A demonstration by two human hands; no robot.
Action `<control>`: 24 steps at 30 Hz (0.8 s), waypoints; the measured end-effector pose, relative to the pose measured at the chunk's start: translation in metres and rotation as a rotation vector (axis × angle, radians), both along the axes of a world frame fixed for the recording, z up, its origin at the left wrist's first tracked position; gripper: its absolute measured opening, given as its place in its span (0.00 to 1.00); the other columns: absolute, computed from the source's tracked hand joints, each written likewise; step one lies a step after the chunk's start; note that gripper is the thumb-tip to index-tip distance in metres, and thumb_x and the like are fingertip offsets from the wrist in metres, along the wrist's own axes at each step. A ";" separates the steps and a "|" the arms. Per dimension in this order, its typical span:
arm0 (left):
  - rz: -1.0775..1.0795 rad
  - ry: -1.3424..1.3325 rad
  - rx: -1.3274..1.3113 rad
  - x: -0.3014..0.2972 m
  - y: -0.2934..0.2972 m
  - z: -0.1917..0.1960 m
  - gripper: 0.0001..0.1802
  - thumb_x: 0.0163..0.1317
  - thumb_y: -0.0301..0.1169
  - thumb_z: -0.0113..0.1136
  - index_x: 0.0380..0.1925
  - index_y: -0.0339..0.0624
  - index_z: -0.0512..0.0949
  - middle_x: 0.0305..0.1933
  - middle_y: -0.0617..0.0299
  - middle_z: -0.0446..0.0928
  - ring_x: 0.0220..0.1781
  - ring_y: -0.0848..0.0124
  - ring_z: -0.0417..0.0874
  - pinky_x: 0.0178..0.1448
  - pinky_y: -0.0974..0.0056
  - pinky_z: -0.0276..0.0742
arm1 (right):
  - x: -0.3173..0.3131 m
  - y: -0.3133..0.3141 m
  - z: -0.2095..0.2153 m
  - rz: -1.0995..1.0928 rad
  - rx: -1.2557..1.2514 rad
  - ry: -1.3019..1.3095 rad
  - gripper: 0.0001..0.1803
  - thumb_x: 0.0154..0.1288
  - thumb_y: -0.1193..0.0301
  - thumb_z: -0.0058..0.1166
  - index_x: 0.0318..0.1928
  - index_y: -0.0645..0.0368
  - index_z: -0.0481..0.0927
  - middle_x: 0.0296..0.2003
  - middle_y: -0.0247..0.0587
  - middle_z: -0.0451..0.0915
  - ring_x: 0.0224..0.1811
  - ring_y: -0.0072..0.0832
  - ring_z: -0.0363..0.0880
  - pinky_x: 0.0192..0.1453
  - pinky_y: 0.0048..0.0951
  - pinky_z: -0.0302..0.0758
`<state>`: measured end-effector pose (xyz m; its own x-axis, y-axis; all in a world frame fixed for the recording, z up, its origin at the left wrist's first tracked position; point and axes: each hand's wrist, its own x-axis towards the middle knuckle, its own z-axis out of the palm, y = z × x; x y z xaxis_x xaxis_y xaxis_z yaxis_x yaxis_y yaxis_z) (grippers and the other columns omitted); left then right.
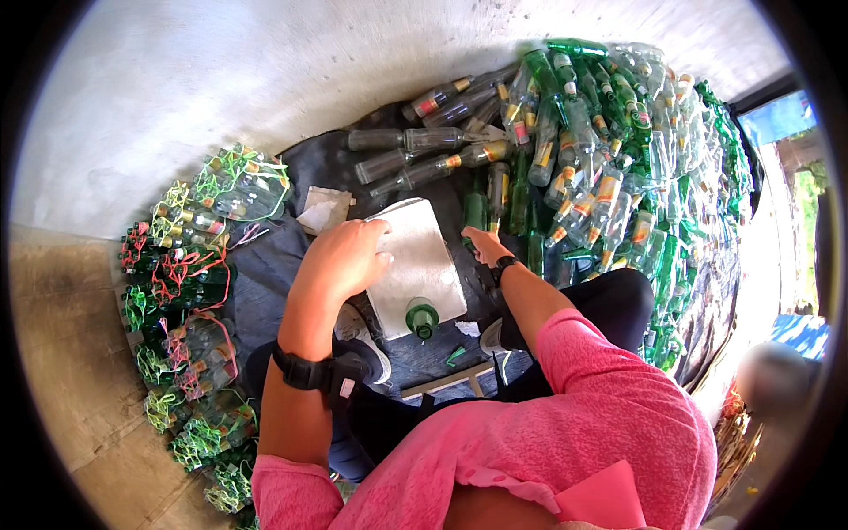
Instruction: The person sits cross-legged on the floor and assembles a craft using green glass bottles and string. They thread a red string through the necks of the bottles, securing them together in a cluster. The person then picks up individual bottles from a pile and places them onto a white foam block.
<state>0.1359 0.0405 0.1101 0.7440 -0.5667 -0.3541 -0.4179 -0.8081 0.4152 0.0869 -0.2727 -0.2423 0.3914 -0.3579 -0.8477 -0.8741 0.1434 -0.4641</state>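
Sleeves of a mottled pink shirt (539,433) nearest, then a flat pale slatted frame (450,381) by the feet, partly covered by the legs. Next, a short-looking green glass bottle (422,316) on the near end of a whitish rectangular slab or pad (415,252); mouth faces the camera, seems upright, foreshortening makes that unsure. Left hand (349,253) at the slab's left edge, fingers parted and loosely bent, nothing seen in it; palm hidden, contact with the slab can't be told. Right hand (482,246) beyond the slab's right side, fingers at the near end of a dark green glass bottle (475,210) lying at the pile's edge; hand looks narrow, but can't tell if it has closed on the glass.

Step in hand, judged: picking a bottle off the pile, one other already on the slab. Next move likely calls for a firm hold and a clean pull past the neighbours.

Farther: crumpled pale paper scrap (324,209) on black sheeting (309,168); big heap of clear and green bottles (609,159) at right; net-like bundles of bottles tied with coloured strips (190,274) at left; whitewashed wall (221,71) behind. Heap's inner bottles overlap, uncountable; left bundles' lower end hidden by the arm; far right washed out.
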 end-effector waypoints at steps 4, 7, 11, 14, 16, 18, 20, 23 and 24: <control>0.015 -0.036 -0.015 -0.001 0.007 -0.005 0.23 0.63 0.37 0.67 0.58 0.42 0.83 0.49 0.45 0.87 0.55 0.47 0.87 0.59 0.47 0.81 | -0.019 0.007 0.011 -0.131 0.001 0.007 0.20 0.56 0.55 0.73 0.34 0.56 0.80 0.27 0.34 0.72 0.26 0.26 0.72 0.26 0.32 0.68; 0.000 -0.011 -0.019 0.005 0.010 -0.009 0.22 0.64 0.37 0.64 0.57 0.45 0.84 0.53 0.44 0.87 0.58 0.48 0.86 0.63 0.47 0.82 | -0.035 0.003 0.015 -0.146 0.165 -0.065 0.20 0.56 0.57 0.74 0.40 0.56 0.80 0.32 0.37 0.76 0.30 0.30 0.77 0.28 0.32 0.73; 0.007 0.016 0.021 0.013 0.014 -0.011 0.22 0.63 0.39 0.67 0.57 0.47 0.86 0.55 0.47 0.86 0.59 0.48 0.86 0.64 0.49 0.82 | -0.041 -0.002 0.029 -0.440 0.412 -0.105 0.28 0.57 0.58 0.74 0.53 0.53 0.76 0.44 0.42 0.78 0.39 0.38 0.81 0.35 0.38 0.82; -0.020 -0.083 -0.032 0.016 0.016 -0.014 0.24 0.62 0.36 0.68 0.59 0.42 0.84 0.49 0.47 0.89 0.53 0.50 0.89 0.59 0.52 0.84 | -0.029 -0.005 0.065 -0.390 0.471 -0.120 0.26 0.59 0.59 0.72 0.52 0.53 0.75 0.43 0.42 0.79 0.40 0.37 0.81 0.39 0.40 0.82; 0.014 -0.075 -0.080 0.017 0.017 -0.015 0.24 0.62 0.36 0.68 0.58 0.42 0.84 0.49 0.48 0.89 0.52 0.51 0.90 0.58 0.53 0.84 | -0.021 -0.004 0.102 -0.323 0.494 -0.235 0.22 0.62 0.59 0.71 0.51 0.52 0.77 0.40 0.38 0.80 0.40 0.35 0.82 0.39 0.37 0.82; 0.032 -0.123 -0.129 0.019 0.017 -0.015 0.23 0.63 0.36 0.68 0.58 0.42 0.84 0.48 0.48 0.89 0.51 0.51 0.90 0.57 0.53 0.84 | -0.013 -0.003 0.149 -0.176 0.459 -0.358 0.18 0.64 0.60 0.71 0.48 0.53 0.79 0.37 0.35 0.81 0.38 0.34 0.82 0.39 0.35 0.82; 0.132 -0.162 -0.196 0.020 0.017 -0.012 0.23 0.65 0.36 0.69 0.59 0.41 0.84 0.47 0.50 0.90 0.51 0.53 0.90 0.56 0.54 0.84 | -0.006 -0.002 0.202 0.013 0.362 -0.445 0.18 0.65 0.61 0.71 0.50 0.54 0.80 0.41 0.35 0.82 0.41 0.32 0.83 0.44 0.35 0.83; 0.279 -0.174 -0.408 0.025 0.020 -0.001 0.30 0.68 0.35 0.68 0.67 0.36 0.77 0.45 0.50 0.90 0.47 0.63 0.91 0.51 0.60 0.84 | -0.015 0.001 0.276 0.330 0.320 -0.570 0.23 0.65 0.62 0.70 0.56 0.57 0.78 0.51 0.37 0.80 0.51 0.28 0.81 0.52 0.35 0.83; 0.386 -0.017 -0.590 0.025 0.019 0.002 0.31 0.70 0.38 0.68 0.69 0.37 0.75 0.49 0.52 0.88 0.47 0.65 0.90 0.51 0.60 0.84 | -0.021 0.005 0.294 0.384 0.311 -0.599 0.24 0.65 0.63 0.70 0.57 0.57 0.78 0.50 0.37 0.80 0.50 0.27 0.81 0.53 0.34 0.82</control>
<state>0.1612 0.0599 0.1124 0.9332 -0.3551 -0.0553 -0.1574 -0.5421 0.8254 0.0662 -0.2680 0.0520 0.8631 0.1149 -0.4918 -0.5016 0.0821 -0.8612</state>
